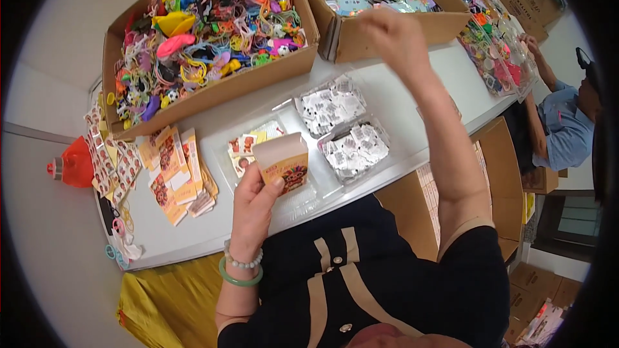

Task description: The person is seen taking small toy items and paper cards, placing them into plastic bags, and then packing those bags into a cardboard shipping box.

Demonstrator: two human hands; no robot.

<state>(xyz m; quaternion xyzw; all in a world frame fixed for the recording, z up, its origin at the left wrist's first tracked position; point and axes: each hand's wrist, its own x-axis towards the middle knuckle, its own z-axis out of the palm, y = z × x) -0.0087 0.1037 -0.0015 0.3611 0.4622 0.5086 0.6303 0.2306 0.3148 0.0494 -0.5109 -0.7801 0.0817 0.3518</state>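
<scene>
My left hand, with a bead bracelet and a green bangle at the wrist, grips a small orange-and-white paper box with its top flap up. The box is held above a clear plastic tray at the table's near side. My right hand is raised at the front wall of the far cardboard box, which is full of flat colourful packets. Its fingers are curled and slightly blurred; whatever they may hold is hidden. Just right of the paper box, two clear trays hold small white printed sachets.
A large cardboard box of small colourful toys stands far left. Folded paper boxes and sticker sheets lie at the left. An open carton stands beyond the table's near edge. A person works at the right.
</scene>
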